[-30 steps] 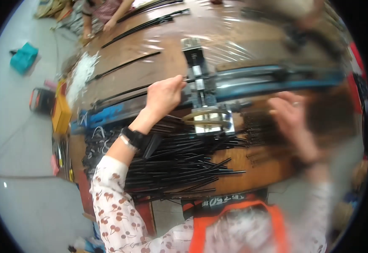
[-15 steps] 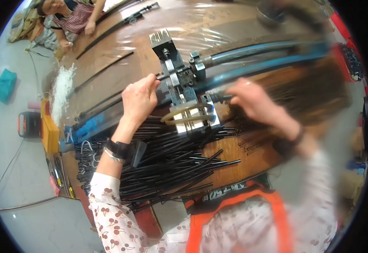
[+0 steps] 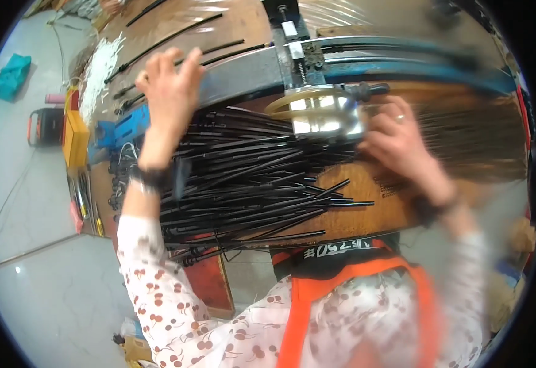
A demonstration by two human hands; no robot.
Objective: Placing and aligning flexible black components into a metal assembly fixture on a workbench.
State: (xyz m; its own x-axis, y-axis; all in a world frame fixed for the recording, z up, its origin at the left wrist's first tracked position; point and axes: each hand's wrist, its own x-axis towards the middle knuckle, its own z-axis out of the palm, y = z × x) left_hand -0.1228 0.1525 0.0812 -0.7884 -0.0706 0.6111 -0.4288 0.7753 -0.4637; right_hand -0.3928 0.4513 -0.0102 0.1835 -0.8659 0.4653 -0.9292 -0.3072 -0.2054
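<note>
My left hand is raised over the left part of the bench with its fingers apart and nothing gripped. Thin black rods lie behind its fingertips. My right hand has its fingers curled together beside the metal clamping fixture; blur hides what, if anything, is in them. A dark-handled fitting sits just above its fingers. A yellowish hose loops over the fixture, and a spring and metal blocks line its upper part. A large pile of black tubes lies below the fixture.
Blue-sided rails run right from the fixture. Many thin brown rods or springs lie on the right. White pieces are heaped at left, near a yellow box and hand tools on the bench's left edge.
My left hand has come off the fixture, moved left and opened. The right hand has dropped nearer me from the fixture's side. The view has shifted, so the fixture appears higher and further right.
</note>
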